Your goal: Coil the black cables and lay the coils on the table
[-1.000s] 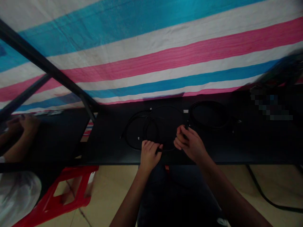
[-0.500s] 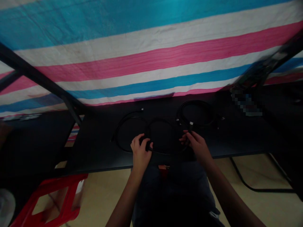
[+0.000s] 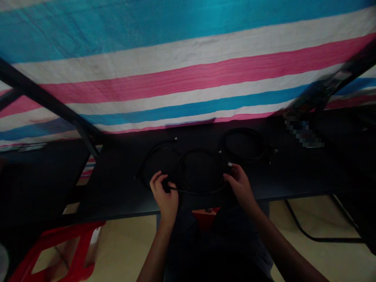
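A black cable [image 3: 202, 192] lies in a loop between my two hands, just above or on the dark tabletop. My left hand [image 3: 165, 197] curls its fingers and thumb round the loop's left end. At its right end my right hand [image 3: 241, 184] pinches the cable, and a pale connector [image 3: 230, 164] sticks out past the fingertips. A second coiled cable [image 3: 143, 156] rests left of the loop, partly behind my left hand. Further right, a thicker coil of black cable [image 3: 245, 156] lies with light plug ends showing. Dim light hides the finger contacts.
Striped plastic sheeting [image 3: 188, 86] hangs behind the black table [image 3: 117, 196]. Dark frame bars [image 3: 53, 102] slope down at left. A blurred-out item [image 3: 305, 133] lies at the right. Below left stands a red plastic stool [image 3: 73, 250].
My left hand has moved left with its part of the cable. The right hand has shifted slightly, tilting the connector lower and leftward. The camera view has shifted a little.
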Demonstrator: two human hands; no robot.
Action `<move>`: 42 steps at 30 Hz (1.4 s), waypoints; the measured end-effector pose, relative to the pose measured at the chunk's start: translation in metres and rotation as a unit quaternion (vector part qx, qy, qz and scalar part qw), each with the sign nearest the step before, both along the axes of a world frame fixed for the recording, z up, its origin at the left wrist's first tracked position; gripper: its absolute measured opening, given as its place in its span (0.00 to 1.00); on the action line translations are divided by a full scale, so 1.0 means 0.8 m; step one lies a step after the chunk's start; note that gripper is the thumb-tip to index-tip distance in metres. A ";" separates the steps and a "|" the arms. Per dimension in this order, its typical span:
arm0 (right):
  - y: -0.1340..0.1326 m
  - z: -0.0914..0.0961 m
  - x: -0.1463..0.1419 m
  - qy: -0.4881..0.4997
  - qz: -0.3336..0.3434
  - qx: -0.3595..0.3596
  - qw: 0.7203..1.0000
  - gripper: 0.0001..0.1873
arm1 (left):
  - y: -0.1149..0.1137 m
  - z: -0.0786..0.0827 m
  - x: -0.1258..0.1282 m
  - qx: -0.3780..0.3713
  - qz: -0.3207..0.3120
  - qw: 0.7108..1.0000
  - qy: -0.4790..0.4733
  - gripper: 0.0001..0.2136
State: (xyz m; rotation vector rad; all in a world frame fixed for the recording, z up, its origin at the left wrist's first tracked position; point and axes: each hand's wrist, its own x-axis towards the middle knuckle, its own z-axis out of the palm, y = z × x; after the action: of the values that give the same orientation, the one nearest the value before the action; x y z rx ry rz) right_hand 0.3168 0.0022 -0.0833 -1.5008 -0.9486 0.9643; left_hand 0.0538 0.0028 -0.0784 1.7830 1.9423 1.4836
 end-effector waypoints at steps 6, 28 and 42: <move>0.003 -0.003 -0.028 -0.032 0.013 0.020 0.999 0.18 | 0.001 0.003 0.001 -0.002 0.006 1.000 0.000 0.07; -0.003 -0.003 -0.025 -0.109 -0.036 0.076 0.990 0.19 | 0.076 0.039 0.135 0.073 -0.265 0.958 0.087 0.08; -0.016 -0.002 -0.034 -0.406 0.129 0.255 0.868 0.10 | 0.061 0.059 0.041 -0.033 -0.338 0.915 0.218 0.06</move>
State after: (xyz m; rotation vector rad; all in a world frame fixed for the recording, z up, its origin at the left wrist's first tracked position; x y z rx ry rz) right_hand 0.2896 -0.0108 -0.0846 -1.3187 -1.8781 0.1582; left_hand 0.0868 0.0515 -0.0308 2.5431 1.2327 0.8254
